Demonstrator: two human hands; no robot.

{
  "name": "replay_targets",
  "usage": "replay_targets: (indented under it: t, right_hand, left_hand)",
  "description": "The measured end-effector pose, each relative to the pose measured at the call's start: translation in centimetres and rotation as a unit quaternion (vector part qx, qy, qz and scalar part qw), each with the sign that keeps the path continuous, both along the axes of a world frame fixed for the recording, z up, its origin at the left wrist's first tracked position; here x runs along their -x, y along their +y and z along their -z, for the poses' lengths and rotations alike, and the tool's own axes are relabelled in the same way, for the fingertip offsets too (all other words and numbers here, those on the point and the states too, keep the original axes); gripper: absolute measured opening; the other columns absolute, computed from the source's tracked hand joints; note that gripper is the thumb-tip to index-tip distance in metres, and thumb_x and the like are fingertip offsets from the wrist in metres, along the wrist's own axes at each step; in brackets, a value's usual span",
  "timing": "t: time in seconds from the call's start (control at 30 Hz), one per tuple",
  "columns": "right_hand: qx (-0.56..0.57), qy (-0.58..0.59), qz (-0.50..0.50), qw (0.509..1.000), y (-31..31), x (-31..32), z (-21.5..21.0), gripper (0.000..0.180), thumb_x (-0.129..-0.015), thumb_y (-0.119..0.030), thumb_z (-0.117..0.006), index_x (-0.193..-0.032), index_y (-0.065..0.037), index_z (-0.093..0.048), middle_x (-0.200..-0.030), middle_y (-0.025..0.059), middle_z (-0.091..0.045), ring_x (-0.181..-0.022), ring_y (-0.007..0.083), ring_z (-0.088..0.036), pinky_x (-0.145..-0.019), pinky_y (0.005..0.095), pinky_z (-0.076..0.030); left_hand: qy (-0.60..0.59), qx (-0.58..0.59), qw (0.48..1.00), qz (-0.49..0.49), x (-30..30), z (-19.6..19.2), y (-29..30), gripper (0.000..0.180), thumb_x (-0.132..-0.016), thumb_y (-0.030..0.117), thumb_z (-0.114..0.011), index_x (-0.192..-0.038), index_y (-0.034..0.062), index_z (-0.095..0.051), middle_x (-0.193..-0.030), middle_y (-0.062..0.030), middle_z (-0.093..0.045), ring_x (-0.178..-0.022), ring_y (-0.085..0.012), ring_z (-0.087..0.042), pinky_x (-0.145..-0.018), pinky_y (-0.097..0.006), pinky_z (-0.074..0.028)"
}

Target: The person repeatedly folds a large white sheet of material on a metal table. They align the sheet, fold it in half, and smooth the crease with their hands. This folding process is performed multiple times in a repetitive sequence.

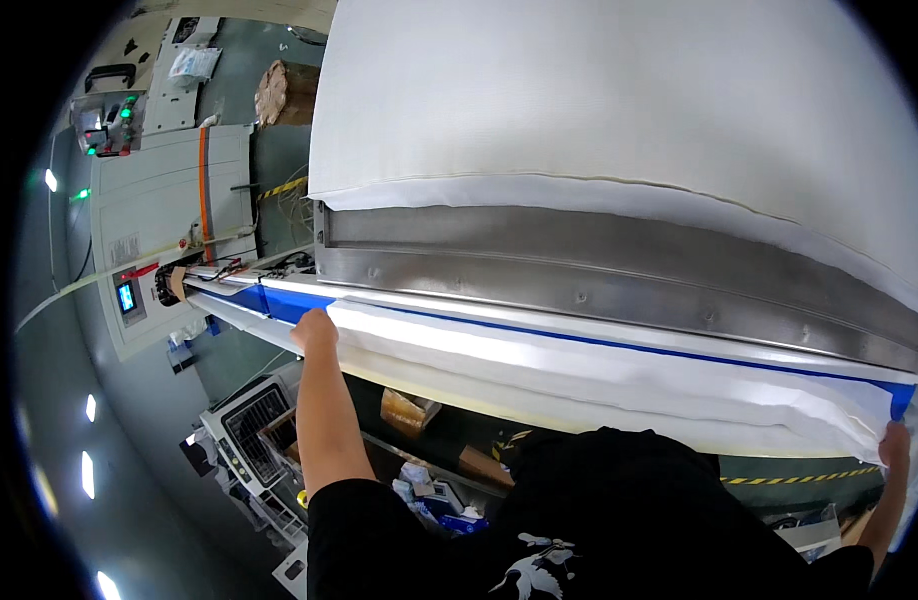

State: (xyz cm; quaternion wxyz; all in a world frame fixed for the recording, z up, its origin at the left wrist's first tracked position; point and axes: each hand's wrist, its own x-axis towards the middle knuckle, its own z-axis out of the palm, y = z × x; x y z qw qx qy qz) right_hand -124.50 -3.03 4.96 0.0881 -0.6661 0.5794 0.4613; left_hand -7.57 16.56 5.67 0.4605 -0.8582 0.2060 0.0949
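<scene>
A long folded white fabric sheet (599,370) lies along a blue and white rail (279,298) at the front of a steel machine bed (619,270). My left hand (316,328) presses on the fabric's left end, fingers closed over its edge. My right hand (894,445) grips the fabric's right end at the far right edge of the view. Behind the steel bed a large white fabric panel (619,110) rises and fills the upper right.
A grey machine cabinet (159,200) with a small screen (127,296) and green lights stands to the left. Below the rail are a white wire-grid cart (254,425), cardboard boxes (409,410) and yellow-black floor tape (789,478).
</scene>
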Motion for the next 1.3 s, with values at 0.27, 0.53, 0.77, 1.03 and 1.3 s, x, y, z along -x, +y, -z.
replay_targets:
  t: [0.27,0.53,0.77,1.03,1.3]
  right_hand:
    - [-0.215,0.016,0.073,0.974,-3.8,-16.4,-0.4,0.039,-0.071,-0.022,-0.058,-0.104,-0.003,-0.065,-0.107,0.0206,-0.063,-0.1,0.0362,-0.06,-0.087,0.0434,-0.047]
    - [-0.265,-0.038,-0.004,0.964,-2.4,-21.2,2.0,0.033,-0.074,-0.026,-0.053,-0.097,-0.009,-0.068,-0.097,0.0187,-0.065,-0.095,0.0358,-0.06,-0.083,0.045,-0.047]
    - [-0.101,0.011,0.046,0.994,-0.7,-7.3,0.4,0.024,-0.07,-0.016,-0.058,-0.088,-0.001,-0.064,-0.096,0.0216,-0.059,-0.096,0.0389,-0.053,-0.084,0.0467,-0.044]
    - [0.067,-0.087,-0.017,0.994,1.3,8.0,-1.0,0.029,-0.076,0.001,-0.05,-0.101,0.0,-0.064,-0.096,0.0206,-0.061,-0.09,0.0395,-0.057,-0.079,0.0451,-0.046]
    - [0.018,0.017,0.11,0.994,0.0,1.7,-2.3,0.028,-0.081,-0.004,-0.047,-0.106,-0.004,-0.058,-0.102,0.0171,-0.058,-0.101,0.0364,-0.054,-0.087,0.0437,-0.043]
  left_hand:
    - [0.025,0.207,0.972,0.107,-1.1,3.6,3.0,0.036,-0.081,0.014,-0.052,-0.116,0.0154,-0.06,-0.104,-0.0127,-0.066,-0.095,-0.0332,-0.063,-0.079,-0.043,-0.05]
    - [0.047,0.291,0.948,0.121,-2.2,5.9,6.8,0.031,-0.083,0.012,-0.05,-0.111,0.0119,-0.063,-0.1,-0.0122,-0.067,-0.091,-0.0328,-0.063,-0.079,-0.044,-0.049]
    - [0.019,0.102,0.99,0.095,1.9,0.2,3.4,0.029,-0.082,0.014,-0.055,-0.11,0.0168,-0.062,-0.104,-0.0079,-0.063,-0.099,-0.0259,-0.061,-0.084,-0.041,-0.047]
    - [0.1,0.184,0.958,0.196,0.9,1.7,5.6,0.033,-0.078,0.006,-0.058,-0.109,0.0172,-0.061,-0.108,-0.0068,-0.058,-0.108,-0.0251,-0.053,-0.094,-0.039,-0.039]
    - [0.15,0.154,0.952,0.219,1.4,1.2,3.7,0.032,-0.075,0.001,-0.059,-0.101,0.0183,-0.063,-0.106,-0.0057,-0.058,-0.107,-0.025,-0.053,-0.094,-0.039,-0.037]
